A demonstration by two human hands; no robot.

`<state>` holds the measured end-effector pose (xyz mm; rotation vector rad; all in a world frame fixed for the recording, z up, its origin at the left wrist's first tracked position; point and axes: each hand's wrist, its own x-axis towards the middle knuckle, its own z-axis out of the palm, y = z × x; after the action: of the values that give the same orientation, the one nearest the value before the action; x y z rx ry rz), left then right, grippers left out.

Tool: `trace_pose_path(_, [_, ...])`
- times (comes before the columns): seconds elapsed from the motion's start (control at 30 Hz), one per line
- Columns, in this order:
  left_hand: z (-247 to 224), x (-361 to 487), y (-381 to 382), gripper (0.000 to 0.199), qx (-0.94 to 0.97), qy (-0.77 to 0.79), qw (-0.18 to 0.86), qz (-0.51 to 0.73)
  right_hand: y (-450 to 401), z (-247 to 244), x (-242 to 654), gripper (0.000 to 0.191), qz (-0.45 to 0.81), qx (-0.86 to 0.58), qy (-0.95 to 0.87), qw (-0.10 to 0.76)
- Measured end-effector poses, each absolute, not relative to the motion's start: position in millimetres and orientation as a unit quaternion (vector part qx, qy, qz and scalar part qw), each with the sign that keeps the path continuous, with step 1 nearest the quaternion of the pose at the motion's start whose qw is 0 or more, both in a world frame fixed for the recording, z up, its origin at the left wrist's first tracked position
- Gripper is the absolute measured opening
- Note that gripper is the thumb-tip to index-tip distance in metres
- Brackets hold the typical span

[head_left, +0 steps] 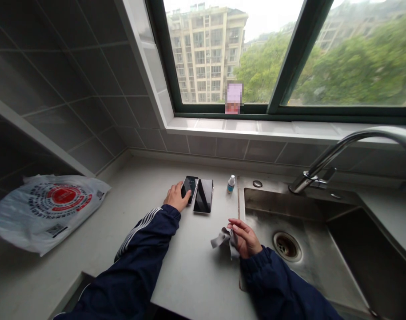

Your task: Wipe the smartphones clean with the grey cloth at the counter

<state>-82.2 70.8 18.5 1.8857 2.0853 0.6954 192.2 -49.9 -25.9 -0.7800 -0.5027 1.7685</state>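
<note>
My left hand (177, 197) lies over the lower left of a black smartphone (190, 187), its fingers on the phone's edge and screen. Beside that phone, on the right, a second smartphone (203, 196) lies face up with a dark, glossy screen and a pale rim. My right hand (245, 238) pinches a crumpled grey cloth (225, 240) whose folds hang towards the counter. A small bottle (231, 184) with a white cap and blue label stands behind the second phone.
The pale counter (203, 275) ends at a steel sink (286, 226) with a drain, beneath a curved chrome faucet (349, 153). A white printed plastic bag (46, 209) lies at the left. Tiled walls and a window (223, 53) stand behind.
</note>
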Motion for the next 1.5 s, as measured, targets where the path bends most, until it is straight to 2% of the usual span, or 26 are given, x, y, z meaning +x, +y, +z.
trace_pose_path(0.13, [32.2,-67.3,40.4,0.049,0.663,0.678,0.137,0.285,-49.5,-26.9,192.7,0.03,0.742,-0.329,-0.219,0.542])
trace_pose_path(0.33, [46.6,-26.9,-36.5,0.034,0.745,0.544,0.27,0.276,-48.3,-31.7,192.1,0.03,0.738,-0.328,-0.221,0.547])
trace_pose_path(0.47, [44.7,-9.7,-61.4,0.047,0.73,0.486,0.357,0.321,-48.5,-30.7,191.6,0.032,0.736,-0.32,-0.216,0.556])
trace_pose_path(0.6, [42.4,2.6,-60.5,0.049,0.72,0.479,0.394,0.31,-47.0,-25.2,196.2,0.031,0.739,-0.312,-0.21,0.56])
trace_pose_path(0.73, [44.5,13.4,-57.8,0.025,0.712,0.443,0.422,0.344,-43.7,-23.6,200.8,0.032,0.741,-0.3,-0.201,0.567])
trace_pose_path(0.8, [47.1,15.8,-57.4,0.021,0.712,0.446,0.404,0.361,-42.4,-24.3,201.4,0.033,0.745,-0.293,-0.197,0.566])
trace_pose_path(0.93, [57.9,14.1,-56.2,0.024,0.694,0.486,0.368,0.383,-42.7,-23.6,199.4,0.037,0.767,-0.28,-0.199,0.543])
trace_pose_path(1.17, [76.8,10.1,-42.9,0.033,0.655,0.497,0.434,0.368,-56.1,-19.0,188.4,0.063,0.827,-0.258,-0.23,0.444])
trace_pose_path(1.33, [72.8,5.3,-37.1,0.036,0.631,0.474,0.524,0.32,-59.9,-19.1,182.0,0.046,0.817,-0.263,-0.259,0.443])
trace_pose_path(1.37, [71.1,3.5,-37.5,0.04,0.63,0.469,0.535,0.312,-59.8,-18.0,181.7,0.046,0.815,-0.263,-0.264,0.445])
trace_pose_path(1.47, [63.3,-2.4,-38.8,0.073,0.628,0.474,0.544,0.293,-58.9,-14.4,182.5,0.049,0.81,-0.263,-0.273,0.447])
trace_pose_path(1.5, [59.7,-4.2,-38.9,0.075,0.626,0.484,0.538,0.291,-58.4,-14.1,183.3,0.05,0.808,-0.264,-0.275,0.449])
